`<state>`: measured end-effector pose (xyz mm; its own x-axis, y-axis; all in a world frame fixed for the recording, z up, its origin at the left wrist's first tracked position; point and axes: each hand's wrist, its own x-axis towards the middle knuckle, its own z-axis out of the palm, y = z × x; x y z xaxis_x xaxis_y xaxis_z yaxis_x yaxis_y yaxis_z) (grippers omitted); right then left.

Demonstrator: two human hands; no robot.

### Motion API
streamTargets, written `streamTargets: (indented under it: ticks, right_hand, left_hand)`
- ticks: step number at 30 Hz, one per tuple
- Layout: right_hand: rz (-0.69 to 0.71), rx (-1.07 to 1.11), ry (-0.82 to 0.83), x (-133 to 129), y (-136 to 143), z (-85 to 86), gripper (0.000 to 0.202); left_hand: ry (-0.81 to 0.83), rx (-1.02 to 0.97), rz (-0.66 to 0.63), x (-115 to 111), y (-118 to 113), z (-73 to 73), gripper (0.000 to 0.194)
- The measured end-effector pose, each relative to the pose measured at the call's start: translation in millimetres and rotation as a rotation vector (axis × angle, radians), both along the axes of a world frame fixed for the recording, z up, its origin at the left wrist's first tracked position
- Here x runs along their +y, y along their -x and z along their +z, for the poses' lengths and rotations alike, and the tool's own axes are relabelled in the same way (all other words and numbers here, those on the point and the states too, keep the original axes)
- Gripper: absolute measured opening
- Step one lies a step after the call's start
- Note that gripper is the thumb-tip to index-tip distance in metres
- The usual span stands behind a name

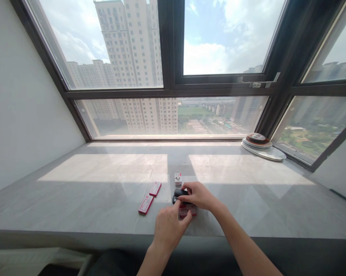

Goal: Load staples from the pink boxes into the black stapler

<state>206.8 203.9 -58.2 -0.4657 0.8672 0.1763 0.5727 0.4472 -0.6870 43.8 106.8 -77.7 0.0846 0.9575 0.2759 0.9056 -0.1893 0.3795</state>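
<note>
Boxes (145,205), two in red and white, lie nearly corner to corner on the sill (104,199), probably set aside to leave you room. Your left hand (167,224) has thumb and forefinger apart, near the front end of the black stapler (179,193); whether it grips, I cannot tell. The small white box (177,179) stands just beyond; another red box (189,210) is at your left thumb. Your right hand (200,196) pinches the stapler, perhaps for steadiness. Far right, plates (272,154) are stacked, well apart.
</note>
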Motion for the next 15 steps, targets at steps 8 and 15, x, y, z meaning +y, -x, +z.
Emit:
streamTargets:
  ticks: [8, 15]
  right_hand:
    - [-0.08, -0.085, -0.038, -3.6, -2.5, -3.4, 0.032]
    - [-0.115, -0.088, -0.009, -4.1, -5.8, -5.4, 0.034]
  left_hand:
    - [-0.181, 0.06, -0.164, -1.9, 15.7, -1.2, 0.005]
    - [-0.255, 0.139, 0.129, 18.2, 98.4, -6.0, 0.011]
